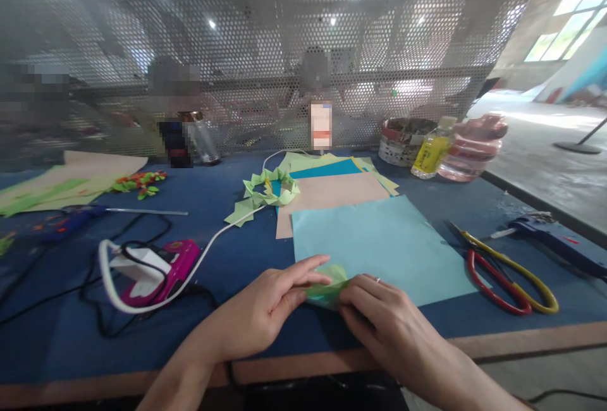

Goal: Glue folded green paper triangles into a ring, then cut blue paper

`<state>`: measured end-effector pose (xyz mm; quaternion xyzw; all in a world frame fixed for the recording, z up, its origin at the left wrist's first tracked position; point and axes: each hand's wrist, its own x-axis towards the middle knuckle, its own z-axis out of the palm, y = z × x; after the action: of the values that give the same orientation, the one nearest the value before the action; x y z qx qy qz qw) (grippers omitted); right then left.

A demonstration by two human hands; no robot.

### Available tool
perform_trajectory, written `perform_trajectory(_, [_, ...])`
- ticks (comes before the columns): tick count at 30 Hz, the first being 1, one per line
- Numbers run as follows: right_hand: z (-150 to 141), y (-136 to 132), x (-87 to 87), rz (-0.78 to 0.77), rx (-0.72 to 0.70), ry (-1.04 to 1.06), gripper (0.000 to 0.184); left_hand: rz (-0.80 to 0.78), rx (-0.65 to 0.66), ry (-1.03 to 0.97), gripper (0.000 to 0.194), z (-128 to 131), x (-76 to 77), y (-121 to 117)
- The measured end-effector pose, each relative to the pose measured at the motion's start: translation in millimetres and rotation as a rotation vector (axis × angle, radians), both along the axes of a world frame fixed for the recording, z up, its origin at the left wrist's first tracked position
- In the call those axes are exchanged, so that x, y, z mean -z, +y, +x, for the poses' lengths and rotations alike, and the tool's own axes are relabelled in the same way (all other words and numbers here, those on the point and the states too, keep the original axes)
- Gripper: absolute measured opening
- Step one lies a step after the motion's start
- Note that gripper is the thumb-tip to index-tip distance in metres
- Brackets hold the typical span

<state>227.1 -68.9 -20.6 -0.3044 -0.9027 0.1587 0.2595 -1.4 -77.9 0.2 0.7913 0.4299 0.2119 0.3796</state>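
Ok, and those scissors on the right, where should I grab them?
Probably take the scissors by the red handle and yellow handle, right hand coming from the near right: the loops lie that way, while the blades point away leftward.

The worktop is deep blue, its near edge a brown strip. By the middle of that edge, the small paper is light green, perhaps with a bluish tint, though partly hidden. Behind it, the large sheet is pale blue; toward the far edge lie a beige sheet, a strong blue sheet and a pale green paper ring. Near the right edge, the scissors have one red handle and one yellow. The far right corner's bottle has a yellow label.
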Motion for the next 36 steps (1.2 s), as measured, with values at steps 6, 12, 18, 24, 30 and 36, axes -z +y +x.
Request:
perform_trajectory(6, [0, 0, 1.9, -0.007, -0.007, -0.01, 0.018, -0.042, 0.01, -0.021, 0.057, -1, 0.8, -1])
perform_trajectory(12, [-1, 0, 3.3, -0.003, 0.008, -0.014, 0.021, -0.076, -0.012, -0.097, 0.052, 2, 0.7, -1])
perform_trajectory(18, [-6, -2, -1.1, 0.048, 0.007, -0.058, 0.018, -0.176, -0.032, -0.203, 0.049, 4, 4.9, -1])
perform_trajectory(24, [-10, -2, -2.9, 0.14, -0.013, -0.107, 0.018, -0.072, -0.038, -0.104, 0.049, 4, 3.4, 0])
perform_trajectory(30, [-11, -2, -2.0, 0.216, -0.024, -0.169, 0.015, -0.049, -0.042, -0.063, 0.05, 3, 1.3, -2])
perform_trajectory(36, [-13, -4, -6.2, 0.305, -0.04, -0.249, 0.014, -0.062, -0.036, -0.081, 0.048, 4, 2.2, -2])
